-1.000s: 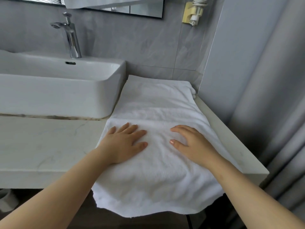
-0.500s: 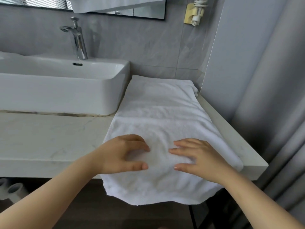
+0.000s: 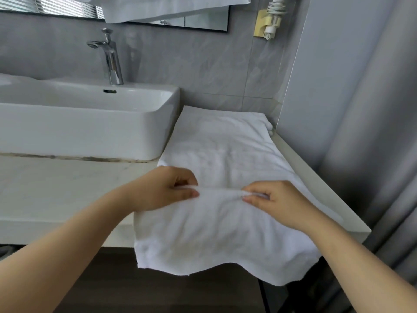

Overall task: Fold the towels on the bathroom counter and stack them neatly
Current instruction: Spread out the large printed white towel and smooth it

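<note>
While towel drapes counter, both hands pinch it

Single head cam, close above counter, facing fwd and down; sink at 10 o'clock, wall at 12.

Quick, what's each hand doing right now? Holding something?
Left hand: closed, pinching a raised ridge of the white towel.
Right hand: closed, pinching the same ridge of the towel.
</note>
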A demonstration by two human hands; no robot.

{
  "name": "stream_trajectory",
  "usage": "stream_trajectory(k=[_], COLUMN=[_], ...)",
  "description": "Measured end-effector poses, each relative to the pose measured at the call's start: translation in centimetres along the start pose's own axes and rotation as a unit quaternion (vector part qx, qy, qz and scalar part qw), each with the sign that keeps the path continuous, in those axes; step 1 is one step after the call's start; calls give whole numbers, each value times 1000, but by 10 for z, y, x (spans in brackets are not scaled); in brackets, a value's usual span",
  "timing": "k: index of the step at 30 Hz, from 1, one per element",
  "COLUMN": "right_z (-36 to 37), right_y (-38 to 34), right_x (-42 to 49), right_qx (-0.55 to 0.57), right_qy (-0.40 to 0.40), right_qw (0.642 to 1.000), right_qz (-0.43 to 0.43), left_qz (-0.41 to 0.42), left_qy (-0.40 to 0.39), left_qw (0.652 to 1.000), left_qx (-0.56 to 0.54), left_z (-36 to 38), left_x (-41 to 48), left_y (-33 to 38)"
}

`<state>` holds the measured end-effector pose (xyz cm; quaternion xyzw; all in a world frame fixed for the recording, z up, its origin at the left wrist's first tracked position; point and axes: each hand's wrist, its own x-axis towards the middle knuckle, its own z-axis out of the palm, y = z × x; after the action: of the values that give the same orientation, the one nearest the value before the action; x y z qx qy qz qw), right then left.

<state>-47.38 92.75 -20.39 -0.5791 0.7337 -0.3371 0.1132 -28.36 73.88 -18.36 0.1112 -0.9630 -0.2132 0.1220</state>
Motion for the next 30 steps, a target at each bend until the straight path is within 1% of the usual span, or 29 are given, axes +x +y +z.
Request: stream_trajectory(k=[3, 6, 10, 14, 17, 18, 19, 20, 22, 23, 26, 30], right_z=[-15, -30, -34, -24, -9, -4, 0, 2, 3, 3, 2, 1], right_y=[-6, -7, 3, 26, 46, 52, 56, 59, 61, 62, 63, 64], right_x=[26, 55, 86, 103, 105, 104, 102, 100, 99, 98, 98, 91], right_qx=[-46, -105, -191, -262, -318, -325, -325, -323, -328, -315, -228, -191], right_qy=[51, 92, 107, 103, 87, 101, 128, 161, 191, 188, 145, 102], right_qw=[998, 990, 975, 958, 942, 938, 934, 930, 923, 928, 958, 972], right_qz=[-3, 19, 41, 55, 63, 68, 73, 72, 58, 57, 92, 90], left_qz=[-10, -42, -82, -114, -126, -126, -120, -97, -31, -8, -24, -5], left_qy=[41, 97, 161, 170, 158, 167, 188, 213, 236, 233, 177, 132], left_qw=[998, 991, 967, 953, 953, 953, 951, 949, 944, 945, 974, 982], left_qx=[41, 82, 177, 221, 225, 219, 215, 213, 230, 229, 142, 132], left_z=[-17, -27, -23, -4, 14, 18, 21, 21, 21, 22, 20, 18], left_x=[23, 49, 76, 87, 84, 81, 77, 72, 66, 65, 61, 54], left_y=[-1, -10, -23, -45, -61, -64, -65, -66, -65, -66, -67, -75])
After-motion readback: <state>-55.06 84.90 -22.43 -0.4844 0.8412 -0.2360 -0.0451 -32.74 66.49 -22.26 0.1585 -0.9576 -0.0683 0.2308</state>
